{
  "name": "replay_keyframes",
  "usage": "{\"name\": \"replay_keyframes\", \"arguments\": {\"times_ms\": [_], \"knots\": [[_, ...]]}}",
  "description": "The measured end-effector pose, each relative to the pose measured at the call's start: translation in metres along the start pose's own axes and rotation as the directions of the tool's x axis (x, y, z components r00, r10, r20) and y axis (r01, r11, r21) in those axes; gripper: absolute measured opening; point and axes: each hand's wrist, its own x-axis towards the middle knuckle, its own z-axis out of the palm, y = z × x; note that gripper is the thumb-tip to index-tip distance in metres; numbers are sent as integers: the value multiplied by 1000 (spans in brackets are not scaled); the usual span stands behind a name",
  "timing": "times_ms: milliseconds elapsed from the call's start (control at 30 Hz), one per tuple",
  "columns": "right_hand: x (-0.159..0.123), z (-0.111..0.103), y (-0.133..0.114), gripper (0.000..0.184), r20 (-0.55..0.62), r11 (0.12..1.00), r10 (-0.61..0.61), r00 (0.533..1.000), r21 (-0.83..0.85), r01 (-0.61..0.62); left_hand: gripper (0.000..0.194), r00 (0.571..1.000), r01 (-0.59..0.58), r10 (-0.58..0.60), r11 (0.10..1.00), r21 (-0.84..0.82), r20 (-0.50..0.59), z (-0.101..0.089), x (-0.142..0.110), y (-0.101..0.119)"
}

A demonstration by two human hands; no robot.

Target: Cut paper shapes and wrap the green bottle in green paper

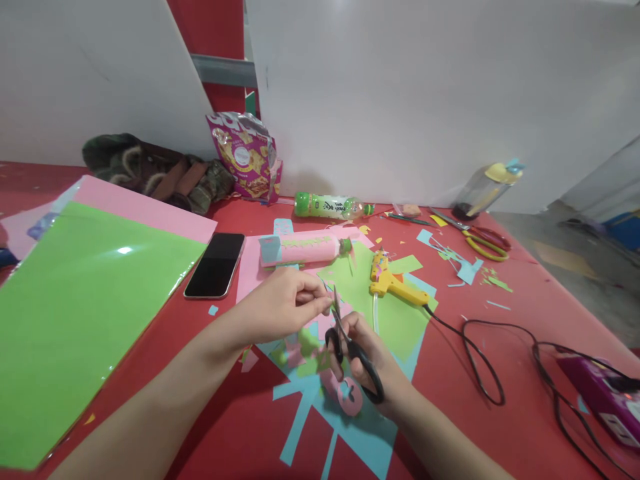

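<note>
Left of the yellow plastic glue gun (400, 290), the right hand (373, 341) is holding black-handled metal scissors (337, 319) — slow, small snips are sparing the left hand's (283, 300) narrow pinch, contents unclear.

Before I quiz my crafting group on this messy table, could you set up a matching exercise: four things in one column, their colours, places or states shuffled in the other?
1. Glue gun
2. Phone
3. Snack bag
4. Black-handled scissors

A. Held in the right hand
B. Standing upright near the pale panels
C. Mostly yellow
D. Lying flat with a dark screen

Pairs: 1-C, 2-D, 3-B, 4-A
</note>
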Motion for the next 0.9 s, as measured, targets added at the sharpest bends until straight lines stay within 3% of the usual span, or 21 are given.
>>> {"name": "replay_keyframes", "arguments": {"times_ms": [900], "knots": [[2, 1, -2, 45, -18, 999, -34, 999, -34, 34, 32, 999, 40, -42, 989, -139, -18, 7, 0, 3]]}}
